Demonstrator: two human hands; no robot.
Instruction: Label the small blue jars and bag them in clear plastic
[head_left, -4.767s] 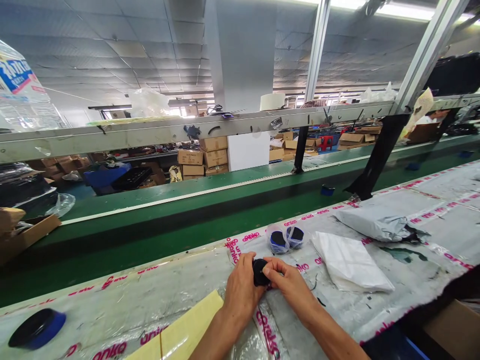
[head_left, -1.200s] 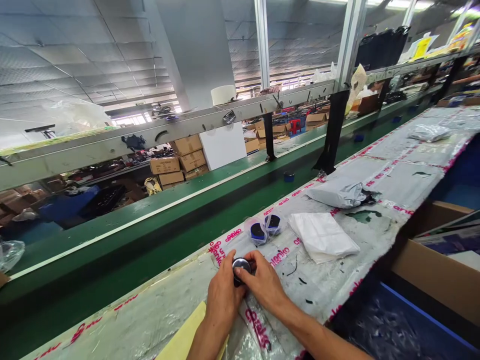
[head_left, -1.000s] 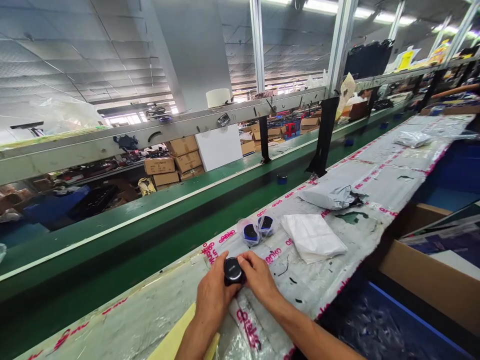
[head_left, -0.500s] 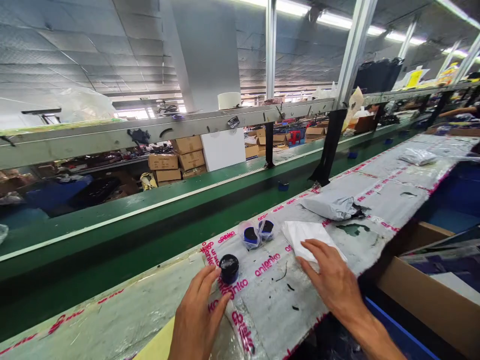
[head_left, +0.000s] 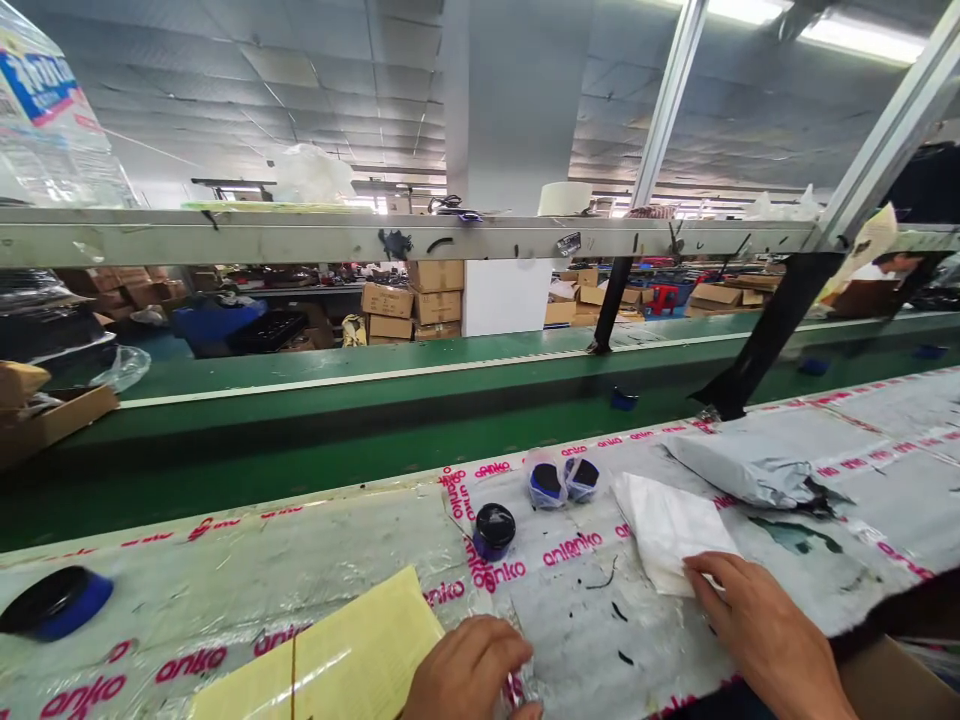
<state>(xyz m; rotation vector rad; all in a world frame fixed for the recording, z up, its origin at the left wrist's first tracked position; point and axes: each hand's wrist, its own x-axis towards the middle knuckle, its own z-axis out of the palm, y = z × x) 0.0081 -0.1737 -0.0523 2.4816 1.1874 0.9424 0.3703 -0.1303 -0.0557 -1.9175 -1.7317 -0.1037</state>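
My right hand (head_left: 765, 625) is at the near edge of a flat stack of thin white plastic bags (head_left: 671, 525), with thumb and forefinger pinching that edge. My left hand (head_left: 472, 670) is open and empty, fingers curved and thumb apart, beside a yellow paper pad (head_left: 352, 650) under clear plastic. Between the hands and farther back stands a round black-and-blue cap-like part (head_left: 494, 531), unwrapped. Two similar parts in clear bags, a left one (head_left: 547, 484) and a right one (head_left: 582, 478), sit beside the white stack.
Another black-and-blue part (head_left: 58, 602) lies at the far left of the covered bench. A green conveyor (head_left: 360, 430) runs behind, carrying a blue part (head_left: 623, 398). A grey-white package (head_left: 750, 470) lies at the right. Black posts and a metal rail (head_left: 300, 237) cross above the belt.
The view has swung left. My left hand has drawn back from the unwrapped black-and-blue part toward the yellow pad. My right hand has slid from the top of the white bags to their near edge.
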